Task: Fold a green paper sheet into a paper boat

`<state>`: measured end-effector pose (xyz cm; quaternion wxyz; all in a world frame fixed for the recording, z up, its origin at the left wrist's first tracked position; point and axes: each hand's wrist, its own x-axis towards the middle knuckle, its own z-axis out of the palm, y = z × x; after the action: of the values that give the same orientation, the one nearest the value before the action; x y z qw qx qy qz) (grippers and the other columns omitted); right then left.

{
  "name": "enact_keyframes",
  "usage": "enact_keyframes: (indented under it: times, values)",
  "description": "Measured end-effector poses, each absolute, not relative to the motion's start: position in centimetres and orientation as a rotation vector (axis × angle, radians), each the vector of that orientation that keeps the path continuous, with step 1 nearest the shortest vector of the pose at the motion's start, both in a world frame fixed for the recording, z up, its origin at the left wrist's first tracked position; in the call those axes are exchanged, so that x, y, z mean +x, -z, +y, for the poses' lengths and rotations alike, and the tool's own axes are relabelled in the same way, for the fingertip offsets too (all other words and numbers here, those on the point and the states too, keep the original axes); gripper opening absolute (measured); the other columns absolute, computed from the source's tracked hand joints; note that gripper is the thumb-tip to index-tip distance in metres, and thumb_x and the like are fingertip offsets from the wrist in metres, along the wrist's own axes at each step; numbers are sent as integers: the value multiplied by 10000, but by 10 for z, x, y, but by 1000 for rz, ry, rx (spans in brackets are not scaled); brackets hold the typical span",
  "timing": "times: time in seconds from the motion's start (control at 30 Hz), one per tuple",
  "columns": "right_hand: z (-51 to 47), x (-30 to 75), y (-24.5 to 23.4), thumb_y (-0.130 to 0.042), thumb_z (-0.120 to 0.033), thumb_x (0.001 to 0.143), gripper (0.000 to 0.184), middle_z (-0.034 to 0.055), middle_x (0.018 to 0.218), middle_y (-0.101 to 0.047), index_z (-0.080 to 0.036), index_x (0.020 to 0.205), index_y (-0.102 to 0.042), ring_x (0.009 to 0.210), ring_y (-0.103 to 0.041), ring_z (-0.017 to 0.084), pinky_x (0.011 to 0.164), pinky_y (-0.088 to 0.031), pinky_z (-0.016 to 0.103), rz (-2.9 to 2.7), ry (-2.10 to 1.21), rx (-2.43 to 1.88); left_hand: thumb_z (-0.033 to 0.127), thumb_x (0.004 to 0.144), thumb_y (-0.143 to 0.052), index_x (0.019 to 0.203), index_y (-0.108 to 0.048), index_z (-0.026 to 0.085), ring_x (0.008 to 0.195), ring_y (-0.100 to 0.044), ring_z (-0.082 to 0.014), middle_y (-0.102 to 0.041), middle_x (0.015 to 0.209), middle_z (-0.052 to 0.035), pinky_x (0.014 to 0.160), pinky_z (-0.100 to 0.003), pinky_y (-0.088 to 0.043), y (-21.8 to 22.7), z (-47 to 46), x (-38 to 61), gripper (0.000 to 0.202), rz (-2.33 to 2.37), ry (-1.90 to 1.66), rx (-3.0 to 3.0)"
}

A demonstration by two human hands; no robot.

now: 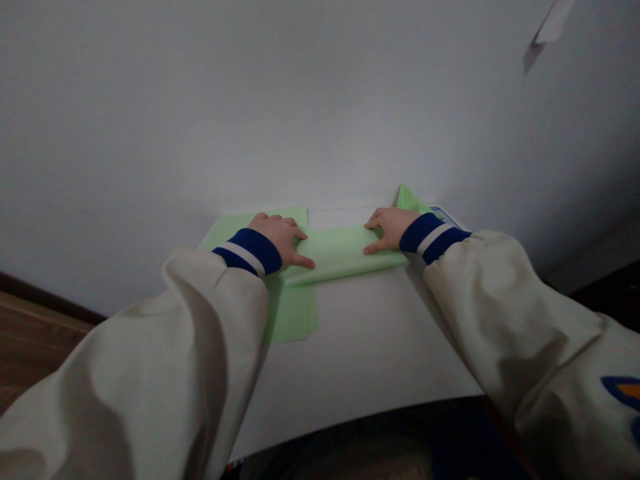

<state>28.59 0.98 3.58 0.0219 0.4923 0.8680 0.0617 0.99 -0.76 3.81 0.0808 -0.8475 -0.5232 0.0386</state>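
A light green sheet of paper (340, 252), folded over along its near edge, lies across the white tabletop (370, 347). On its left end rests my left hand (281, 239), fingers spread, thumb along the paper. My right hand (390, 229) presses on the right end with thumb and forefinger apart. Neither hand grips the sheet; both touch it from above. More flat green sheets (290, 317) lie under and beside my left hand, partly covered by the arm. Behind my right hand stands a folded green paper piece (407, 199) with a pointed top.
A pale wall (320, 100) rises directly behind the table. A blue and white item (443, 215) lies at the back right, mostly hidden. Brown wood (40, 340) shows at the lower left. A white piece (555, 20) sticks out from the wall at the upper right.
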Motion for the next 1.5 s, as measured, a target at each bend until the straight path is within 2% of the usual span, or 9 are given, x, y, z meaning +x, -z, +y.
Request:
enact_keyframes:
  times: [0.27,0.5,0.73,0.8,0.9,1.07,1.17,1.23,1.5]
  values:
    - [6,284,-35,-566,-766,545,821,166,1149,-581,-130,1055,-657,978,-575,312,839,-444,402,2705,-152,1478,819,448,-550,1205,-547,282,1115,-457,-345,-540,1228,-108,945,-456,-260,-35,-11,11,928,-1569,-196,-2533]
    - [5,282,-35,-614,-744,513,794,138,1186,-568,-172,1063,-651,997,-572,307,847,-445,394,2646,-151,1498,819,417,-565,1266,-488,262,1146,-427,-365,-491,1272,-136,954,-473,-274,-31,-12,9,1018,-1592,-202,-2556]
    - [5,283,-33,-629,-728,509,814,152,1322,-470,-142,1073,-655,1111,-507,342,928,-404,425,2662,-200,1491,810,444,-554,1228,-541,197,1269,-302,-367,-259,1456,-129,1022,-435,-245,-32,-13,9,995,-1501,-180,-2586]
    - [6,283,-32,-625,-727,516,819,164,1365,-424,-116,1060,-660,1164,-462,355,965,-375,427,2687,-240,1440,795,473,-552,1233,-531,134,1274,-312,-340,-329,1416,-163,1044,-395,-232,-33,-12,9,1008,-1425,-195,-2643]
    - [8,282,-31,-620,-705,554,841,200,1275,-510,-57,1091,-634,1138,-494,324,974,-374,383,2729,-181,1348,763,518,-557,1273,-480,99,1227,-388,-312,-455,1325,-180,1052,-387,-225,-31,-9,9,1008,-1387,-233,-2716]
    - [9,280,-28,-677,-602,583,772,163,1205,-562,-107,1166,-578,1103,-526,276,946,-406,351,2775,7,1356,729,601,-536,1378,-351,208,1199,-418,-317,-424,1356,-161,1004,-391,-287,-22,-6,4,953,-1359,-207,-2779]
    - [6,278,-29,-710,-494,608,663,122,1212,-559,-167,1169,-575,1115,-519,247,960,-400,345,2829,178,1302,707,645,-521,1373,-339,323,1212,-402,-339,-386,1391,-120,988,-428,-296,-19,-5,1,843,-1343,-253,-2816]
    - [5,276,-31,-712,-428,629,588,100,1240,-546,-197,1156,-591,1154,-495,237,990,-376,343,2856,275,1227,696,651,-530,1369,-342,335,1219,-395,-350,-368,1406,-116,994,-449,-287,-19,-5,1,825,-1342,-277,-2824]
    - [3,273,-29,-673,-336,683,480,86,1358,-449,-243,1149,-607,1217,-447,219,1002,-357,336,2902,469,1077,481,738,-554,1390,-288,76,1353,-224,-252,-228,1468,-189,1077,-328,-208,-25,-11,14,812,-1288,-385,-2975]
